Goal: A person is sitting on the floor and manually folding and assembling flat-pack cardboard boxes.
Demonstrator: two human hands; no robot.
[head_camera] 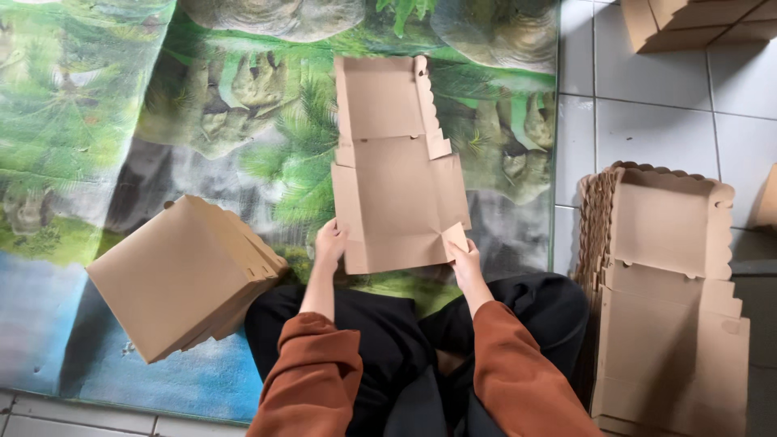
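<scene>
In the head view, the left hand [330,243] grips the near left edge of a flat, unfolded cardboard box blank [396,170], fingers closed on it. The right hand [464,257] pinches the blank's near right corner flap. The blank stretches away from both hands over a landscape-printed mat [97,105]. A pile of folded boxes [182,275] sits left of the left hand; a stack of flat blanks [672,299] lies right of the right hand on the tiled floor [647,121].
</scene>
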